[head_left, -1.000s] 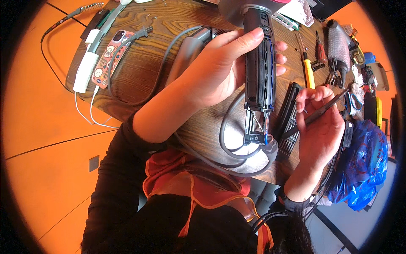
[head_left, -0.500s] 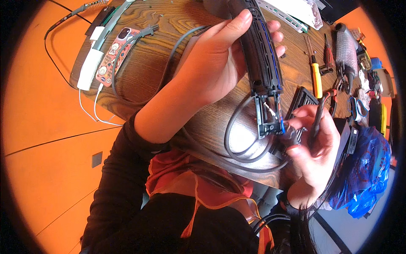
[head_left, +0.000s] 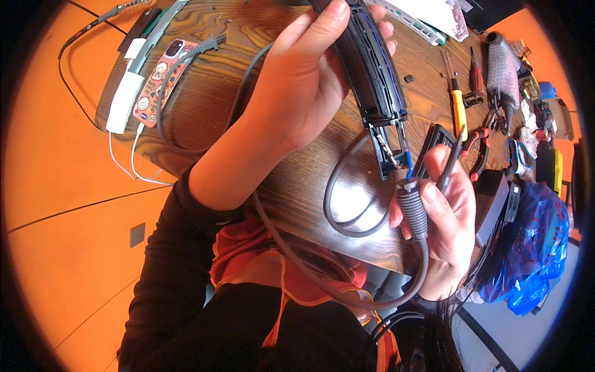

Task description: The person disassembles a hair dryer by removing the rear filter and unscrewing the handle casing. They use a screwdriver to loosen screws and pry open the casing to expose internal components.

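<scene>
My left hand (head_left: 304, 93) is closed round a long black appliance handle (head_left: 372, 68), its thumb on top and fingers behind. The handle's lower end is an open frame with thin wires inside, a blue wire (head_left: 409, 166) among them. Just below that frame, my right hand (head_left: 451, 229) pinches the ribbed grey cord sleeve (head_left: 411, 201) between thumb and fingers. From the sleeve a grey cord (head_left: 423, 263) bends down and loops left. A slim dark tool (head_left: 451, 160), of a kind I cannot make out, also sticks up from my right hand.
On the wooden table (head_left: 297, 180) are a yellow-handled screwdriver (head_left: 458, 111), red-handled pliers (head_left: 478, 161) and a slotted black part (head_left: 437, 146). A bubble-wrapped item (head_left: 502, 74) and a blue plastic bag (head_left: 527, 248) lie right. A phone (head_left: 158, 87) and plug (head_left: 214, 42) are left.
The ribbed sleeve now shows upright in my right hand, below the frame, with its cord hanging lower. My left hand and the handle have shifted slightly up and left.
</scene>
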A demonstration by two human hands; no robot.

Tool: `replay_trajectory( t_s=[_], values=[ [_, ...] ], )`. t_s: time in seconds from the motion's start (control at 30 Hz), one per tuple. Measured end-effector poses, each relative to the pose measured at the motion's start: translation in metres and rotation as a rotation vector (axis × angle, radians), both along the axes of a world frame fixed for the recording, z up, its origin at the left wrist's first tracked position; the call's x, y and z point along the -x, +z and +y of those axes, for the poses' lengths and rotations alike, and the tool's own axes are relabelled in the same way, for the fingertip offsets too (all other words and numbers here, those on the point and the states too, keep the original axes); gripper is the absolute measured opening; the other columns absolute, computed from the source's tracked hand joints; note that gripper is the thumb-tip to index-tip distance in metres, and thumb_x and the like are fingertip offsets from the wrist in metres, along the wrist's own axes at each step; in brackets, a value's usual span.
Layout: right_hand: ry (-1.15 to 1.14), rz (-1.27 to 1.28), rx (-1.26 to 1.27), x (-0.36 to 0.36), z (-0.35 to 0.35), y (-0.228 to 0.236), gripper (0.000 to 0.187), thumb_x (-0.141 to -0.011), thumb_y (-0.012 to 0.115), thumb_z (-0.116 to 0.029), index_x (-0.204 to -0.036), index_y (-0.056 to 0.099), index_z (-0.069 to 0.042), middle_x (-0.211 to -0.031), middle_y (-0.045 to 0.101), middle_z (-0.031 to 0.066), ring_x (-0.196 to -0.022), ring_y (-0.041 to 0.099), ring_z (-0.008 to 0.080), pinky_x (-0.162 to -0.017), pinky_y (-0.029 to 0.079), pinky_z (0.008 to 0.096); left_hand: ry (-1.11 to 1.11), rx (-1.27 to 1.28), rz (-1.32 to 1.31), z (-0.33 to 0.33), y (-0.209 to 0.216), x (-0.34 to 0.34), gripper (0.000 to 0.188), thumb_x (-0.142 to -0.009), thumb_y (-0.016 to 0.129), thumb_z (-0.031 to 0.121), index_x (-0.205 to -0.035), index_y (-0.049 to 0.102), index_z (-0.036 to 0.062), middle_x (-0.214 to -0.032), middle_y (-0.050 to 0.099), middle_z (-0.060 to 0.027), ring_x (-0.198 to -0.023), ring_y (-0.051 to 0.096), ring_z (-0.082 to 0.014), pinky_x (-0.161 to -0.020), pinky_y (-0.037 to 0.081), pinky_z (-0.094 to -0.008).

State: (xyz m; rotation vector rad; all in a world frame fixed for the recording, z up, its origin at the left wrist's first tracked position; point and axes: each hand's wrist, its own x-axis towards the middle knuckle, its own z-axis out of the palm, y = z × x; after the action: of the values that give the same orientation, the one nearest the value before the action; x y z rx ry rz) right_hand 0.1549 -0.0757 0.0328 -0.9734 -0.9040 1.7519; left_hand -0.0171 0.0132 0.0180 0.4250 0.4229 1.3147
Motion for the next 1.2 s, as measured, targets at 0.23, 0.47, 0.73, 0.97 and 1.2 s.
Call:
replay_trajectory(
  t_s=[0.23, 0.47, 0.73, 0.97, 1.2],
  values=[
    [0.127, 0.206, 0.106, 0.004, 0.006, -0.011, 0.026, -0.082, 0.057, -0.019, -0.082, 0.033, -0.009, -0.061, 0.057, 0.0176, -0.04, 0.046, 0.0113, -0.037, 0.032, 0.0179, -0.17, -0.22, -0.217, 0.003, -0.002, 0.011, 0.041, -0.089, 0.04, 0.035, -0.113, 0.037, 0.0025, -0.096, 0.048, -0.0086, -0.091, 0.048, -0.0212, -0.083, 0.042, -0.036],
    [0.145, 0.123, 0.049, 0.008, 0.003, -0.011, 0.027, -0.079, 0.059, -0.014, -0.084, 0.034, -0.008, -0.064, 0.057, 0.0128, -0.053, 0.055, 0.0142, -0.048, 0.041, 0.0207, -0.087, -0.117, -0.291, 0.003, -0.005, 0.009, 0.043, -0.088, 0.039, 0.041, -0.113, 0.038, 0.0061, -0.094, 0.049, -0.0081, -0.087, 0.049, -0.0216, -0.08, 0.042, -0.0371],
    [0.149, 0.077, 0.075, 0.011, 0.002, -0.008, 0.031, -0.069, 0.064, 0.004, -0.082, 0.038, -0.007, -0.068, 0.048, 0.0022, -0.07, 0.061, 0.018, -0.063, 0.051, 0.0296, -0.083, -0.314, -0.295, 0.0, -0.01, 0.006, 0.053, -0.081, 0.043, 0.053, -0.106, 0.043, 0.0053, -0.092, 0.04, -0.0054, -0.076, 0.04, -0.0114, -0.067, 0.038, -0.0234],
    [-0.043, -0.091, 0.024, 0.009, -0.001, -0.003, 0.026, -0.084, 0.045, -0.029, -0.094, 0.039, -0.006, -0.08, 0.055, 0.0113, -0.062, 0.046, 0.0098, -0.049, 0.034, 0.0186, -0.087, -0.243, -0.265, 0.0, -0.008, 0.004, 0.048, -0.08, 0.048, 0.053, -0.095, 0.039, 0.008, -0.083, 0.047, -0.0052, -0.072, 0.05, -0.0168, -0.068, 0.044, -0.0323],
    [-0.106, -0.229, -0.219, 0.013, 0.0, -0.011, 0.017, -0.088, 0.042, -0.016, -0.1, 0.04, -0.004, -0.088, 0.053, 0.0117, -0.071, 0.048, 0.0109, -0.052, 0.038, 0.0186, -0.052, -0.274, -0.194, -0.003, -0.004, 0.002, 0.05, -0.079, 0.048, 0.055, -0.093, 0.04, 0.0069, -0.081, 0.047, -0.0049, -0.07, 0.051, -0.0172, -0.066, 0.044, -0.0319]
  ],
)
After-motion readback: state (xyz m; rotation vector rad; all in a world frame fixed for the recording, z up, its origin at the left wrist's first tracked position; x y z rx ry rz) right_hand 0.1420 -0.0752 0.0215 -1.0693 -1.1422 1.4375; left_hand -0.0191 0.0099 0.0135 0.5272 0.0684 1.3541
